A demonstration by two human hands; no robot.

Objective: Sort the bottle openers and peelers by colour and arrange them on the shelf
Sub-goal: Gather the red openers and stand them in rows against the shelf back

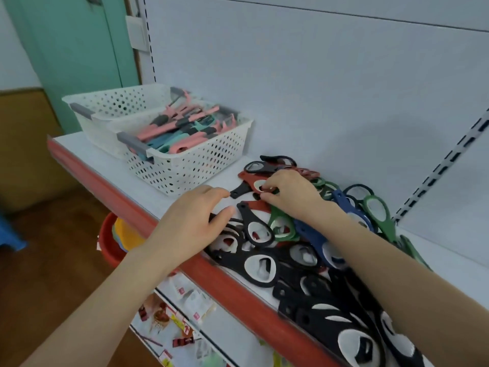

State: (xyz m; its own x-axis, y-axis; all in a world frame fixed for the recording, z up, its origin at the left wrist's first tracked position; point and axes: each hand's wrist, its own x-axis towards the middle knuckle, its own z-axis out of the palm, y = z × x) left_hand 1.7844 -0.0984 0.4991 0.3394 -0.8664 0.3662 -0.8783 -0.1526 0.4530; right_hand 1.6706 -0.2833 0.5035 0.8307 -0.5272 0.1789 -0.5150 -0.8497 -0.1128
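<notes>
On the shelf [92, 149], a red opener [247, 178] is being pinched by the right hand [291, 194] for colour grouping, while black openers [256, 229] are seemingly being steadied by the spread left hand [190, 221].

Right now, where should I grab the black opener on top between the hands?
Probably pinch the black opener by its narrow handle end, from the left: that end lies free beside the left hand, while its ring head crowds the green opener.

- Bare shelf [222, 178] lies between the basket [198, 160] and the pile of bottle openers [262, 263].
- The pile covers the front of the shelf on the right.
</notes>
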